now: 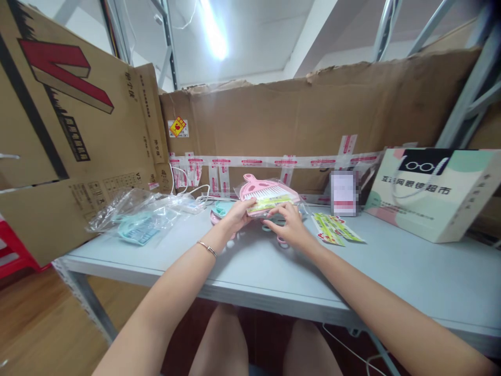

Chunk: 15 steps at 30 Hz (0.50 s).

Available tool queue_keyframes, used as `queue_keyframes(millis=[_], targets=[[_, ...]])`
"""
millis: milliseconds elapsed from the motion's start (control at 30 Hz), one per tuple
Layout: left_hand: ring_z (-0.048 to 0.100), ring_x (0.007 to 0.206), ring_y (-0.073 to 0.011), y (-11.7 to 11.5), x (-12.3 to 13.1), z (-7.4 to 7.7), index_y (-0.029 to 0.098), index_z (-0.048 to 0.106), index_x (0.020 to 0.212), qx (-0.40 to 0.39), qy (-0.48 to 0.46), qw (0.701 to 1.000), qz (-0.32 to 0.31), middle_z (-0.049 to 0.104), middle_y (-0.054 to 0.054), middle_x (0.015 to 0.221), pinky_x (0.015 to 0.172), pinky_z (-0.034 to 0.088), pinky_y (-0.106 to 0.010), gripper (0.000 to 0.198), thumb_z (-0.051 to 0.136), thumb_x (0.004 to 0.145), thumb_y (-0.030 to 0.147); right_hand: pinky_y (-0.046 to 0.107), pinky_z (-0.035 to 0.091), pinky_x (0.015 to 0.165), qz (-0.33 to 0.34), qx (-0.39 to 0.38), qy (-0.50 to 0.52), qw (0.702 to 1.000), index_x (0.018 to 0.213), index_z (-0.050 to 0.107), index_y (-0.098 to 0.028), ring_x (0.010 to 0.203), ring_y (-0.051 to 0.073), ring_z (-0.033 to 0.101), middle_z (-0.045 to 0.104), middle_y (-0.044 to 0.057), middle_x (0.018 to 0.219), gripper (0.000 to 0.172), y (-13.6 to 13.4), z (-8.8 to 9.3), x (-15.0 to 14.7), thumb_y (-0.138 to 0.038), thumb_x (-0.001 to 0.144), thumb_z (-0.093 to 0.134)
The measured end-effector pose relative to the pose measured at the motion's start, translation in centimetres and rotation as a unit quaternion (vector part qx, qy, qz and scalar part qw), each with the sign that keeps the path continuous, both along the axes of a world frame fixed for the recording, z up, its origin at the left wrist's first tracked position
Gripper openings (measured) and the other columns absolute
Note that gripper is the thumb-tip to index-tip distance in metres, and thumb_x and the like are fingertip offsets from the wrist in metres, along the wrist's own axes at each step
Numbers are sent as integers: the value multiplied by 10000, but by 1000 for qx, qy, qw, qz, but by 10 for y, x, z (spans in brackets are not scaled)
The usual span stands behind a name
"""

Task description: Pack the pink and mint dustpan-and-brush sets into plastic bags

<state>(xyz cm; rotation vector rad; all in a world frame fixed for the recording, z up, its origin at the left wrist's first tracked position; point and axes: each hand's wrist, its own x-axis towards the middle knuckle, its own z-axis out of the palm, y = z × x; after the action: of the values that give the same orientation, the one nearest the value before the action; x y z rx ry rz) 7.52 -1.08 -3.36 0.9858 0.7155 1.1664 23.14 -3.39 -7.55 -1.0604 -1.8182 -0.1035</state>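
Note:
A pink mini dustpan and brush set (256, 185) with white bristles is in a clear plastic bag, raised over the table. A yellow-green printed card (274, 201) lies along its lower side. My left hand (239, 215) grips its left end, thumb on top. My right hand (288, 222) is at its lower right edge, with curled fingers touching the card and bag; its exact hold is partly hidden. Beneath and behind my hands lie teal (221, 208) and pink plastic pieces (215, 217), mostly covered.
To the left, a teal set (139, 228) lies among clear plastic bags (129, 201). More printed cards (334, 228) lie right of my hands. A blurred upright panel (344, 193) and a paper gift bag (426, 203) stand farther right. Cardboard (297, 115) walls the back and left.

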Motion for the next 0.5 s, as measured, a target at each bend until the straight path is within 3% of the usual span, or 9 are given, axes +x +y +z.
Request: queue_keyframes(millis=[100, 267, 333, 400, 500], targets=[[565, 511, -106, 3, 1, -2, 91, 619, 772, -2, -4, 1000, -16, 631, -30, 586, 521, 444, -207, 100, 541, 802, 146, 384, 336, 794, 85, 51, -44, 994, 762, 575, -224, 895, 220, 524, 632, 25, 870, 41, -7, 5, 0, -224, 795, 551], [551, 480, -104, 5, 3, -3, 97, 615, 779, -18, -1, 999, -42, 626, -26, 568, 481, 433, -202, 111, 510, 801, 130, 365, 323, 802, 174, 193, -198, 945, 852, 598, -242, 914, 187, 553, 684, -8, 902, 211, -19, 10, -2, -103, 842, 439], [538, 457, -103, 4, 3, -3, 107, 613, 774, -25, 3, 998, -51, 619, -22, 557, 459, 422, -202, 114, 508, 802, 144, 371, 337, 828, 178, 213, -225, 934, 944, 586, -248, 986, 199, 545, 670, 10, 1002, 225, -21, 9, -5, -112, 835, 444], [532, 444, -96, 3, 2, -3, 120, 605, 748, -25, 3, 998, -53, 608, -11, 544, 444, 411, -195, 116, 514, 805, 164, 378, 362, 836, 146, 206, -187, 949, 1044, 535, -222, 1028, 216, 539, 638, 63, 1078, 235, -21, 7, -7, -153, 828, 474], [550, 460, -97, 5, 1, -5, 129, 598, 732, -20, -1, 998, -52, 610, -8, 557, 457, 418, -191, 112, 538, 803, 192, 388, 398, 789, 79, 194, -108, 972, 1077, 480, -181, 964, 239, 569, 634, 113, 1020, 281, -18, 6, -8, -209, 804, 537]])
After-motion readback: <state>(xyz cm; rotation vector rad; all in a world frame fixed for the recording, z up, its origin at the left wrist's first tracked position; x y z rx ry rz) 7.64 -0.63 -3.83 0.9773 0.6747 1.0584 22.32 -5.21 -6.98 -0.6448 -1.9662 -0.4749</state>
